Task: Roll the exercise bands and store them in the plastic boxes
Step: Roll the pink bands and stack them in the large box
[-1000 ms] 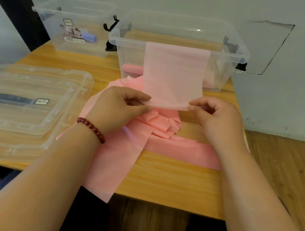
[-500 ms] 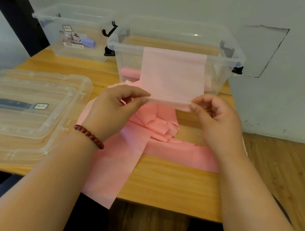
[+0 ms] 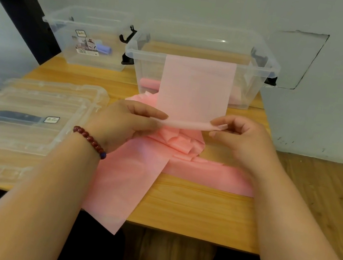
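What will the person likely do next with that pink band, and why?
Probably curl the pinched edge over itself to start a roll: the left hand and right hand pinch the pink band, unrolled, and a rolled band lies in the clear box.

pink band [image 3: 196, 88] — end flap upright, pinched between left hand [image 3: 122, 122] and right hand [image 3: 245, 141], rest crumpled beneath them | large clear box [image 3: 149, 54] just beyond both hands — pink roll [image 3: 150, 83] inside | smaller clear box [image 3: 114, 62] beyond left hand, blue roll [image 3: 103, 48] inside
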